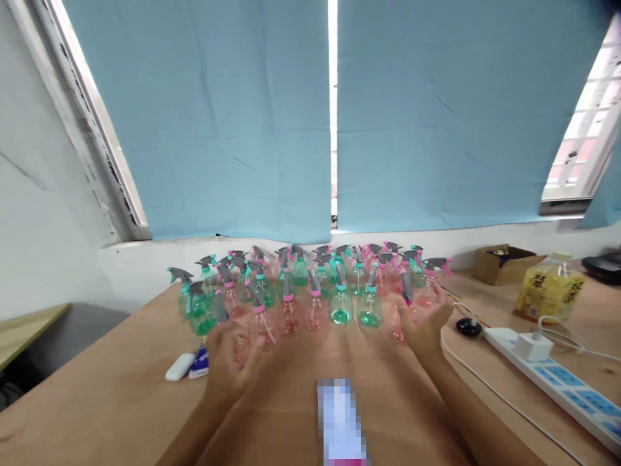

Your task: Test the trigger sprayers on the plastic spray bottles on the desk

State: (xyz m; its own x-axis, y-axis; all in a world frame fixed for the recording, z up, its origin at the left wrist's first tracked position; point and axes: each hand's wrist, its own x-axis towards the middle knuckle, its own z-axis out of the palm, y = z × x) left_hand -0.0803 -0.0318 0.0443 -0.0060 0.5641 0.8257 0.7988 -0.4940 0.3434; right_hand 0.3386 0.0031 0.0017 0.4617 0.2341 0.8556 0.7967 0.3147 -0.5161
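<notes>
Bottles (310, 285) stood clustered mid-table (121, 382), left of the power strip (557, 375). We cupped them with both palms spread: left hand (230, 362) and right hand (427, 320) flanking, apparently to herd them together.

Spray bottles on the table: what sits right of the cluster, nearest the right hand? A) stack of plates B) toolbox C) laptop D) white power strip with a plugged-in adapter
D: a white power strip with an adapter lies on the table right of the right hand and the spray bottles.
</notes>
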